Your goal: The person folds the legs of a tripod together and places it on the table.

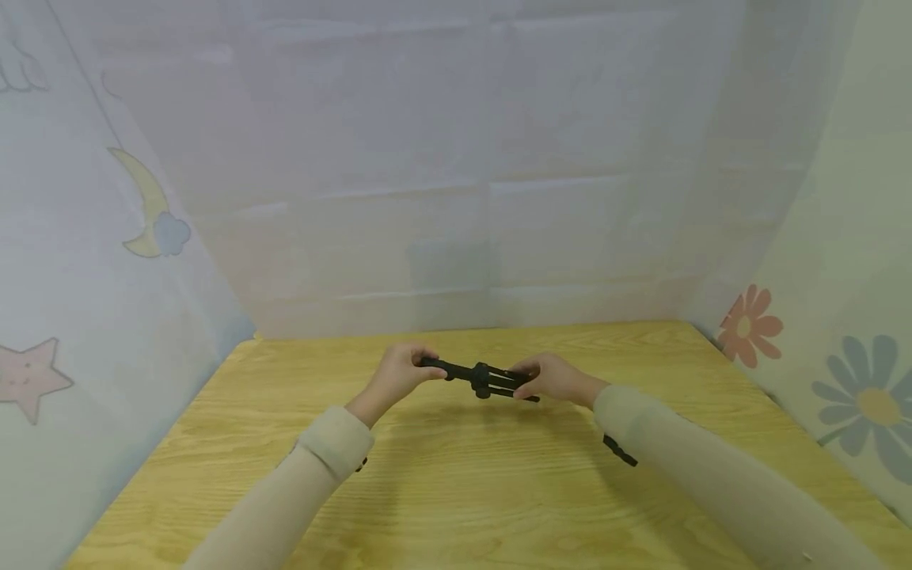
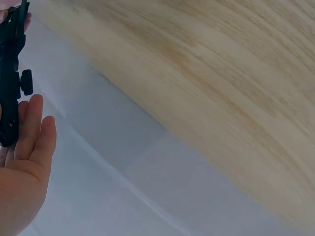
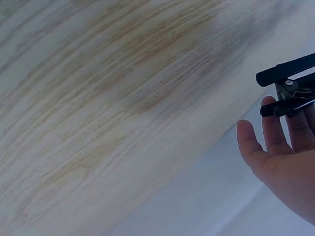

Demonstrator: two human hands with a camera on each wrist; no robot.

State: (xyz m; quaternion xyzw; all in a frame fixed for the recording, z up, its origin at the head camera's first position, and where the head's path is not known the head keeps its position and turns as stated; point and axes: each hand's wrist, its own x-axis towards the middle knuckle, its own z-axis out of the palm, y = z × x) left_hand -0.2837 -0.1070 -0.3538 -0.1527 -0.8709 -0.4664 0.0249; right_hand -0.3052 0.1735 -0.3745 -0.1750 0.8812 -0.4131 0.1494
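Note:
A black mini tripod is held sideways above the table between both hands. My left hand grips its slim handle-like end, thumb below and fingers over the top. At the other end, my right hand pinches the legs, which stand slightly spread. In the left wrist view a small knob juts from the tripod's side, beside the fingertips of the left hand. The right wrist view shows the leg ends with a metal hinge between them, resting against the fingers of the right hand.
The wooden table spans the space below the hands. A pale creased cloth backdrop rises behind its far edge. Side walls carry printed shapes: a moon and star at left, flowers at right.

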